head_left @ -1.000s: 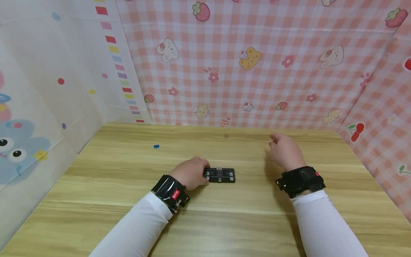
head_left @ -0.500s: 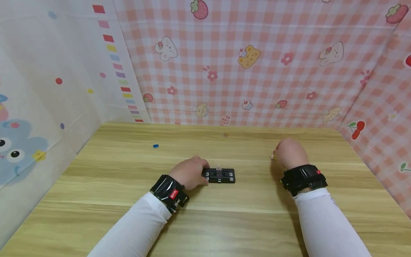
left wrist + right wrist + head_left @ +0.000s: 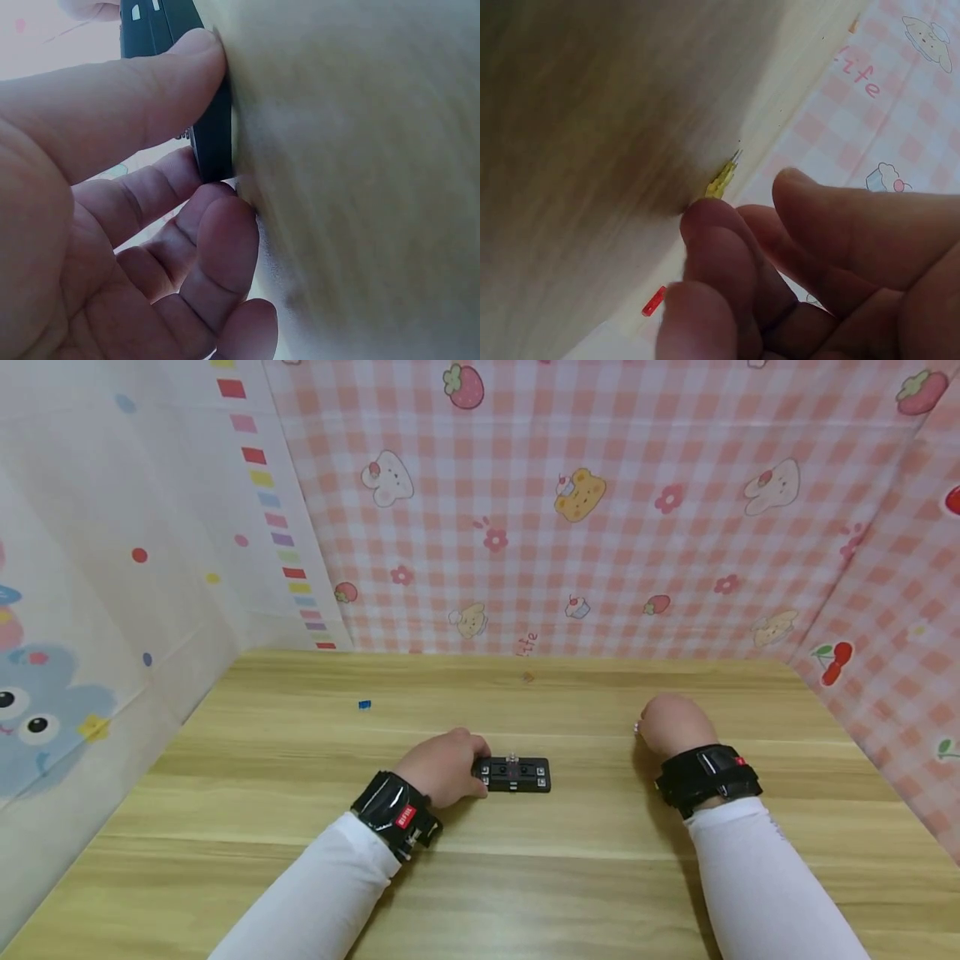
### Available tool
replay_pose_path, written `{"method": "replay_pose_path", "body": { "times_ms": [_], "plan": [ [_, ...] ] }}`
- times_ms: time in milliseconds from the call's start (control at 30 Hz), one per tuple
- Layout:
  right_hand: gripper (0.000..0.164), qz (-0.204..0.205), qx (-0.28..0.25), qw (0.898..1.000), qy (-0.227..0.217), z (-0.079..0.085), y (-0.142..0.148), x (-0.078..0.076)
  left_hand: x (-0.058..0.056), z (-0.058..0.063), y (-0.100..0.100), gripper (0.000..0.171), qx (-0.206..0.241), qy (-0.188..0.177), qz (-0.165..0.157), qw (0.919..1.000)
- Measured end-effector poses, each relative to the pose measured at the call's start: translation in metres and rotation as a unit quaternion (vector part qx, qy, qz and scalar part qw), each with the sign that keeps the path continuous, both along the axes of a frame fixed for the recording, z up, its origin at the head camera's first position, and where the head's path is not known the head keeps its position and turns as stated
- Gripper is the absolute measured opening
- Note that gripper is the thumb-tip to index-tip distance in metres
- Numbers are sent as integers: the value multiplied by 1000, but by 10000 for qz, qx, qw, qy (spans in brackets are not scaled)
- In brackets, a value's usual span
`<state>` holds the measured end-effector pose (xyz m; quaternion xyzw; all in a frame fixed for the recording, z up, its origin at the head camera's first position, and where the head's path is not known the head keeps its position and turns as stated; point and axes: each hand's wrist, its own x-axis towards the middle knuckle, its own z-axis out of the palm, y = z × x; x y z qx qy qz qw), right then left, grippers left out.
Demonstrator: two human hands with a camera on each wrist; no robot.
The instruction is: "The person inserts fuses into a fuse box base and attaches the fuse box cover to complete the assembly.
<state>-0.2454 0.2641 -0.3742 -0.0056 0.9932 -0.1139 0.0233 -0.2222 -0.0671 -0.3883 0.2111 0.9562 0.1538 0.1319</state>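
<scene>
My left hand (image 3: 446, 767) grips the left end of a black rectangular block (image 3: 517, 775) lying on the table, its thumb on the near edge and fingers behind. Metal terminals and a small clear piece show on the block's top. In the left wrist view, the thumb presses the black block (image 3: 214, 139) against curled fingers. Farther right, my right hand (image 3: 677, 727) is low over the table. Its index fingertip touches a small yellow see-through blade fuse (image 3: 720, 181) with metal prongs. The thumb stands apart from that fingertip; part of the fuse is hidden.
A small blue piece (image 3: 364, 704) lies at the back left of the wooden table (image 3: 495, 885). An orange-brown piece (image 3: 528, 677) is near the back edge. The right wrist view shows a red piece (image 3: 654, 301). Patterned cloth walls (image 3: 465, 502) enclose the back and sides.
My right hand has come slightly nearer and down, its fingers curling over the yellow fuse, which shows less now. The left hand stays on the black block.
</scene>
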Motion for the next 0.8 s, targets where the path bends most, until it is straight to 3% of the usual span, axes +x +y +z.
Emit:
{"method": "replay_pose_path", "body": {
  "times_ms": [367,800],
  "plan": [
    [34,50,-34,9994,-336,-1,-1,0,1,-1,0,50,16,51,-8,10000],
    [17,368,115,9989,-285,0,1,-2,2,-1,-1,49,-7,113,-50,9999]
  ]
}}
